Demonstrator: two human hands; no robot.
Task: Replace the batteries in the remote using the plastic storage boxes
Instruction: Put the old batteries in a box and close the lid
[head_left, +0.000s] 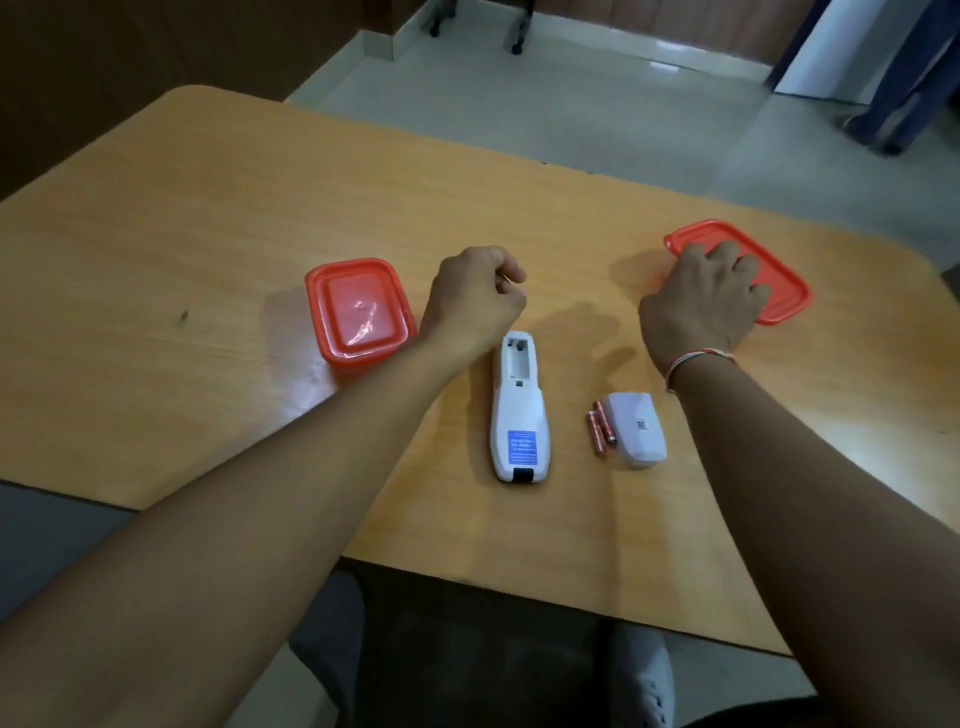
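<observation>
Remote lies face down mid-table, battery bay open and empty; two batteries and cover just right of it. Left hand curled into a fist above remote's far end, contents unclear. Right hand rests fingers spread on the lid, far right of remote; box left.

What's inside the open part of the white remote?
The remote lies face down with its battery slot uncovered. It looks empty: no batteries inside. Two red batteries lie beside the cover on the table. Contacts inside are too small to see.

Beside the white remote with its blue label lay red batteries; both boxes were orange-red.
</observation>
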